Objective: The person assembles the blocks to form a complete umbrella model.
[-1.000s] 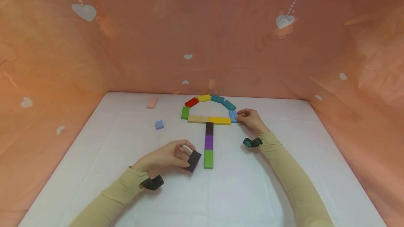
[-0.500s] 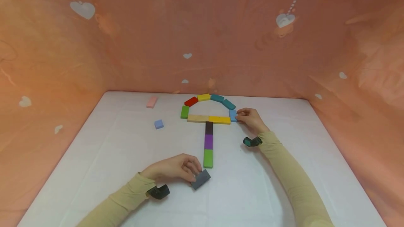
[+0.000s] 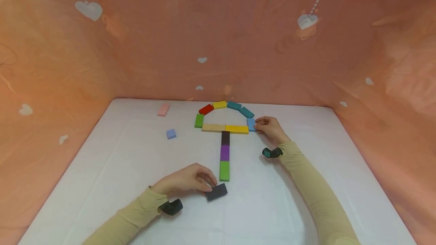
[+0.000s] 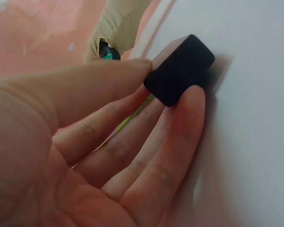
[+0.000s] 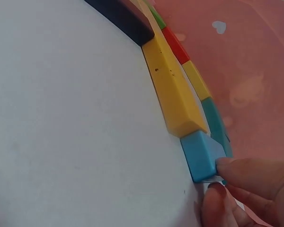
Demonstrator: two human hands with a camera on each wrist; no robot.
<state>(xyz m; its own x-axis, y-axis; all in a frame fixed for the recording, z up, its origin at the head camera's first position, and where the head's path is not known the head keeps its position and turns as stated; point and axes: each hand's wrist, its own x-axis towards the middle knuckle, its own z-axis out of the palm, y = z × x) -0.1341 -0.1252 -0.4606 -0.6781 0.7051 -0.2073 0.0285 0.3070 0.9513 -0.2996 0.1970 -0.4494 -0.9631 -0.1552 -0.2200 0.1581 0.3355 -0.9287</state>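
Observation:
My left hand pinches a black rectangular block between thumb and fingertips. The block is tilted, just in front of a green block and apart from it. In the left wrist view, the black block's end face points toward the camera. At the right end of the arch, my right hand holds a light blue block by its outer side, with the thumb on it in the right wrist view. That block sits against the end of a long yellow block.
A purple block and another black block continue the stem up to a beige block. Green, red, yellow and teal blocks arch above. Loose pink and periwinkle blocks lie to the left.
My left hand has carried the black block toward me and rightward, to the near end of the stem, then turned it slightly. My right hand stays at the light blue block.

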